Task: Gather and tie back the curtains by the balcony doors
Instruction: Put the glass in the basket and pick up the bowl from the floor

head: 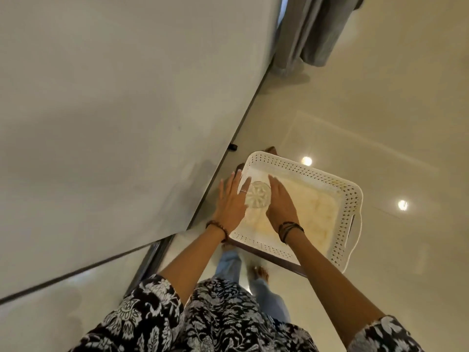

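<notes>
A grey curtain (309, 34) hangs at the top of the view, its hem bunched on the floor beside a door edge. Lower down, a white perforated basket (352, 199) with pale fabric inside sits on a dark low stand. A clear cut-glass bowl (257, 198) is over the basket's near-left corner. My left hand (229, 199) has straight fingers against the bowl's left side. On the bowl's right side lies my right hand (281, 204), its fingers straight too. The bowl is carried between the two palms.
A large pale wall panel (114, 110) fills the left side, with a dark strip along its base. Glossy beige floor tiles (380, 110) spread to the right, reflecting ceiling lights. A small black object (232, 146) lies by the wall. My bare feet stand below the basket.
</notes>
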